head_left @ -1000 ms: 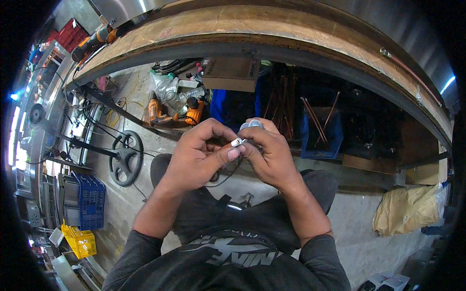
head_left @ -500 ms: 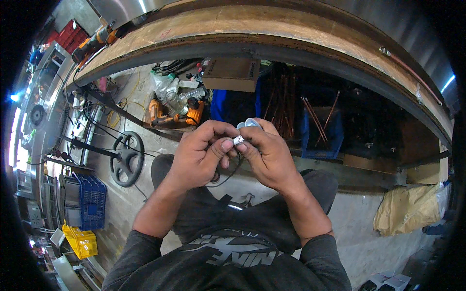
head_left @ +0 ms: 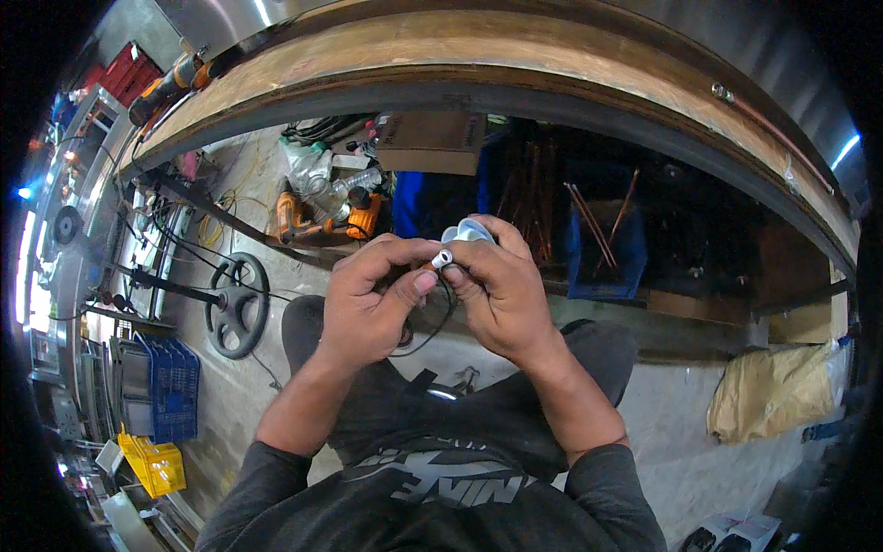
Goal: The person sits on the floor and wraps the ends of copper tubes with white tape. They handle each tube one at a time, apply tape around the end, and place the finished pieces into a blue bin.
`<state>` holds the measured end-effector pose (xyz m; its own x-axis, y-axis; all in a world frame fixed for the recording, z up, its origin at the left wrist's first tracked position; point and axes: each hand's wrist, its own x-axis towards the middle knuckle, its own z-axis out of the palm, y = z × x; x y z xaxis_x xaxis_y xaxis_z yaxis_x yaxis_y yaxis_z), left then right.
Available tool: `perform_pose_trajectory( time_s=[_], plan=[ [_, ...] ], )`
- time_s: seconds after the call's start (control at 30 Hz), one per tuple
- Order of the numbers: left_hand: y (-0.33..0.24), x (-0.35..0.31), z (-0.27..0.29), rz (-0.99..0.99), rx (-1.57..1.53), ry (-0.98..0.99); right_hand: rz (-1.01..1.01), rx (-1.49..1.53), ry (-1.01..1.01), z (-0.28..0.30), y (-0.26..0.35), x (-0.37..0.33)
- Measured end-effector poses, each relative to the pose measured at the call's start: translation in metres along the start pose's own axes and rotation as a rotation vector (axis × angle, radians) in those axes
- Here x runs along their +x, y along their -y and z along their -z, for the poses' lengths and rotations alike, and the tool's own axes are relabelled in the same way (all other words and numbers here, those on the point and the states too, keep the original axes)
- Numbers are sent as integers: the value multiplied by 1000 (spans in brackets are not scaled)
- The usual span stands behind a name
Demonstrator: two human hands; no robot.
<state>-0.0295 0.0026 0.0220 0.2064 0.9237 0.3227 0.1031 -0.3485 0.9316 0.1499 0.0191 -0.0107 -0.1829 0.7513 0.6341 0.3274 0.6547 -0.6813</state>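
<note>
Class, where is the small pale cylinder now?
In the head view, the small pale cylinder is near the middle, between the fingertips of the left hand and right hand, just below a pale round piece.

The left hand [head_left: 368, 299] and right hand [head_left: 501, 294] nearly meet, fingers [head_left: 395, 250] curled, thumbs [head_left: 415, 289] pinching inward (bare forearms [head_left: 308, 405] slanting toward each other).

Moderate light on floor [head_left: 681, 405]. White glare streak on metal panel [head_left: 782, 83], upper right; bright bluish light [head_left: 24, 193] far left. Deep shadow under counter [head_left: 441, 46]. Fisheye bows counter edge; corners black. Left rim soft.
</note>
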Motion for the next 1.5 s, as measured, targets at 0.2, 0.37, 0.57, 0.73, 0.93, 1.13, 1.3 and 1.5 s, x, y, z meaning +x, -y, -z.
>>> perform_pose_trajectory(
  time_s=[0.2, 0.37, 0.57, 0.73, 0.93, 1.13, 1.3, 1.5],
  plan=[
    [-7, -3, -1, 165, -168, 34, 13, -26, 6, 1, -1, 0],
    [-18, 5, 3, 262, -208, 145, -23, -12, 21, 4, 3, 0],
    [-10, 6, 6, 195, -106, 149, 14, -117, 23, 7, 7, 1],
    [-5, 4, 4, 41, 56, 85, 11, -200, 56, 9, 8, 5],
    [-13, 1, 4, 138, -13, 106, 9, -144, 88, 11, 11, 4],
    [-8, 2, -2, 146, -80, 97, -60, 70, 31, 2, 4, 0],
    [0, 7, -1, -111, 168, 30, -62, 17, -2, 2, 5, -2],
    [-1, 7, 4, -255, 315, -13, -48, 32, 21, -1, 3, -2]
  ],
)
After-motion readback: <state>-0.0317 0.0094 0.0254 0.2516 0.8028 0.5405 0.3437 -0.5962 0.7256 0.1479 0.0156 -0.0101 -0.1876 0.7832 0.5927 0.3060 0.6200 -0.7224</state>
